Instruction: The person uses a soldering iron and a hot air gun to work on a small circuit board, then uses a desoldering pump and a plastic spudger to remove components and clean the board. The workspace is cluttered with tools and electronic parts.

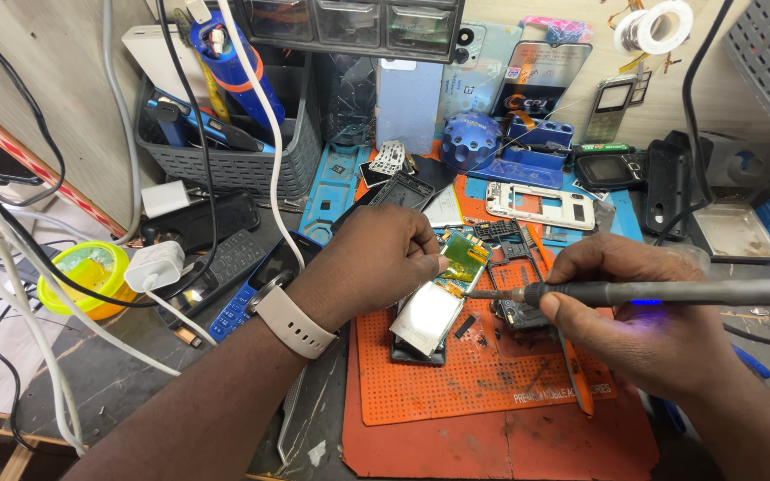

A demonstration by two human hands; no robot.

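My left hand point(376, 263), with a pale watch strap on the wrist, pinches a small green and yellow circuit board point(463, 254) that lies tilted over a small phone display point(427, 317) on the orange work mat point(456, 392). My right hand point(643, 312) grips a dark soldering iron point(670, 292) like a pen. Its tip point(476, 294) touches the lower edge of the board. A dark phone part point(519, 313) lies just under the iron.
A grey basket point(233, 160) with tools stands at the back left. White cables point(269, 134) cross in front of it. A blue keypad phone point(251, 298) and a yellow tub point(86, 276) lie to the left. Phone frames, a blue holder point(470, 141) and a metal tray point(737, 233) fill the back.
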